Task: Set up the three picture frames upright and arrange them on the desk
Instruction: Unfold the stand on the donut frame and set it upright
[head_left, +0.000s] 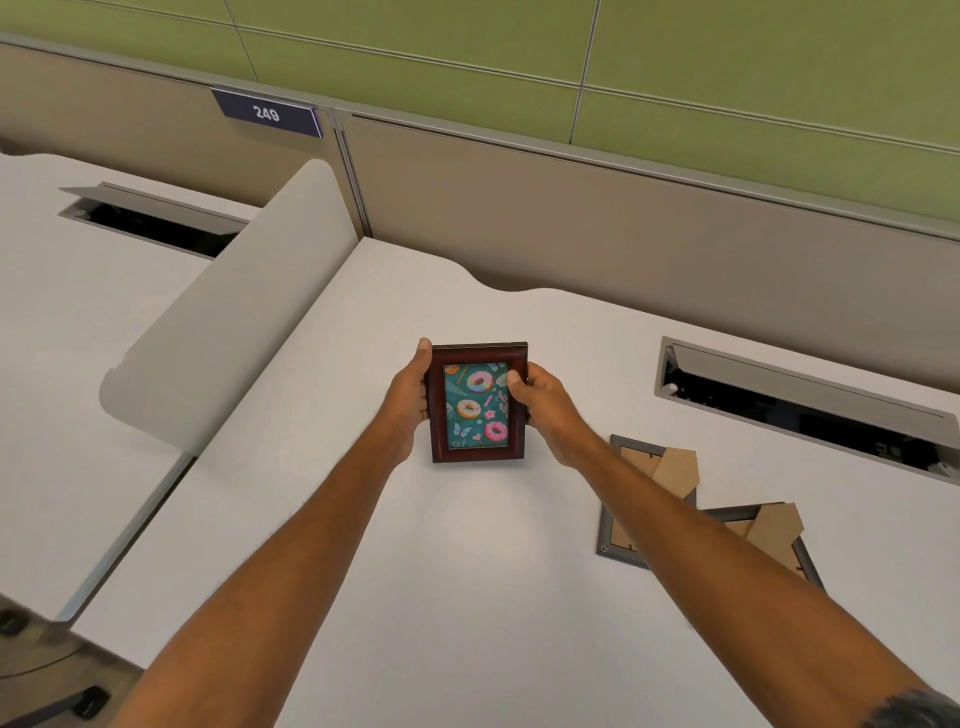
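Both hands, left hand (413, 387) and right hand (540, 397), clasp the dark wooden frame (478, 402) by its sides above the tabletop (415, 571); two grey frames (631, 499) (769, 535) lie face down to its right.

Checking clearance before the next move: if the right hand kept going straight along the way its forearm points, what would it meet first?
The right hand points up-left and already grips the dark red wooden picture frame with the doughnut print; beyond lies bare white desk, though depth is unclear.

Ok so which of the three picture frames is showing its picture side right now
The dark red wooden frame with the doughnut print, held between left hand and right hand. Both grey frames lie face down, cardboard backs up.
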